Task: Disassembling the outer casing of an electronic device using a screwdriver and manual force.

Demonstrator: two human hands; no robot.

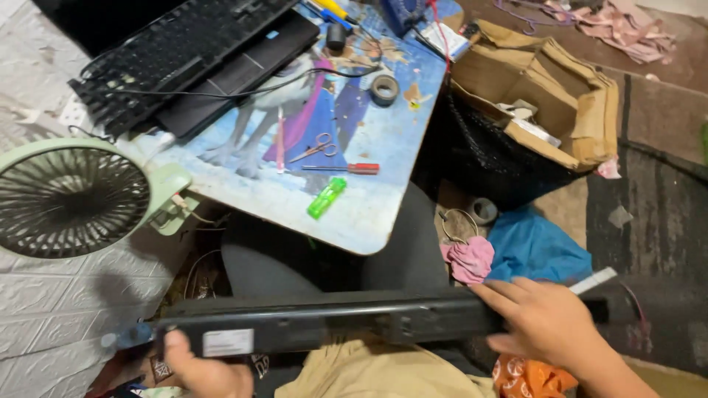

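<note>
A long dark grey device (346, 320), flat and bar-shaped with a white label near its left end, lies across my lap. My left hand (203, 372) grips its lower left edge, thumb pressed up beside the label. My right hand (549, 324) rests over its right end with the fingers spread across the top. A small low table (369, 214) with a blue cartoon picture stands just beyond the device.
On the table lie a black keyboard (166, 51), a laptop, scissors (313, 147), a red-handled screwdriver (346, 168), a green lighter (327, 197) and a tape roll (384, 89). A pale green fan (70, 199) stands left. An open cardboard box (549, 96) and blue cloth (535, 247) sit right.
</note>
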